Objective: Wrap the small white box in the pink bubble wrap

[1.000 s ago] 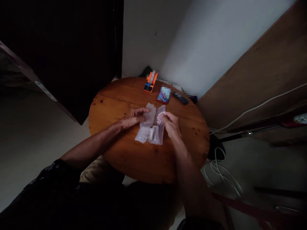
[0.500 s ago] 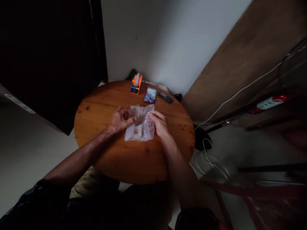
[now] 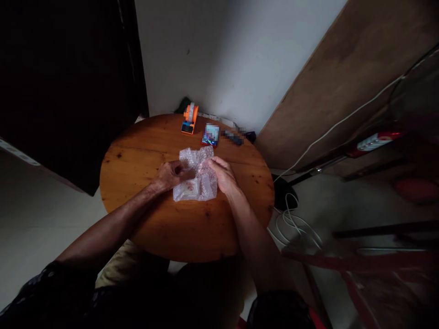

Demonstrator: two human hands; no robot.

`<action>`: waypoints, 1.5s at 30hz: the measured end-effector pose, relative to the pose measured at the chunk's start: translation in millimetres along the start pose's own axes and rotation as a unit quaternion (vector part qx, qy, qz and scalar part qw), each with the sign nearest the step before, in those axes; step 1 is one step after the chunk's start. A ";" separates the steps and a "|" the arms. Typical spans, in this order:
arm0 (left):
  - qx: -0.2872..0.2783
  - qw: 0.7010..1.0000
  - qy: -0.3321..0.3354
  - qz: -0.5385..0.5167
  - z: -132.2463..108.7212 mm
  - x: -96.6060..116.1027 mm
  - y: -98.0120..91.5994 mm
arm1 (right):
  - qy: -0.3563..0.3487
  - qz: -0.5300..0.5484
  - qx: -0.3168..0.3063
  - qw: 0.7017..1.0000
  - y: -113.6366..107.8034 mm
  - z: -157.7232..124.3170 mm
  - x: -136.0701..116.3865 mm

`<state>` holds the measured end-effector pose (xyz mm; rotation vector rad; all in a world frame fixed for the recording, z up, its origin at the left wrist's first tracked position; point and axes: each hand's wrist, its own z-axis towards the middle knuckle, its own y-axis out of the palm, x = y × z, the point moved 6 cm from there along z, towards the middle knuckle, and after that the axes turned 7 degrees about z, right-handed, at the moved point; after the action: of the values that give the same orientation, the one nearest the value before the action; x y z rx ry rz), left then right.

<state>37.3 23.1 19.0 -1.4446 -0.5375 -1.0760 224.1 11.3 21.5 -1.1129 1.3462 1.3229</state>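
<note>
A clear sheet of bubble wrap [image 3: 195, 183] lies crumpled on the round wooden table [image 3: 154, 141], with a small pale, reddish item showing through it. My left hand [image 3: 171, 174] is curled and grips the sheet's left side. My right hand [image 3: 221, 173] pinches its right edge from the other side. Both hands rest low on the tabletop, with the wrap bunched up between them.
At the table's far edge stand an orange tape dispenser [image 3: 190, 119], a small colourful packet [image 3: 211, 135] and a dark flat object [image 3: 233, 137]. A dark cabinet [image 3: 68, 82] rises at the left. White cables [image 3: 295, 228] lie coiled on the floor at the right beside a brown board [image 3: 343, 82].
Both hands have closed in on the bubble wrap and gathered it tighter. The view has swung, so the table now sits further left in the frame.
</note>
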 end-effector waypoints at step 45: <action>0.185 0.973 -0.094 0.101 26.8 -42.1 -47.0 | -0.130 -0.298 0.192 0.926 -67.1 30.7 17.0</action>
<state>-13.4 68.6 11.1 -1.2445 -0.6719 -0.6400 287.7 40.9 -7.0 -0.9271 0.9097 0.6892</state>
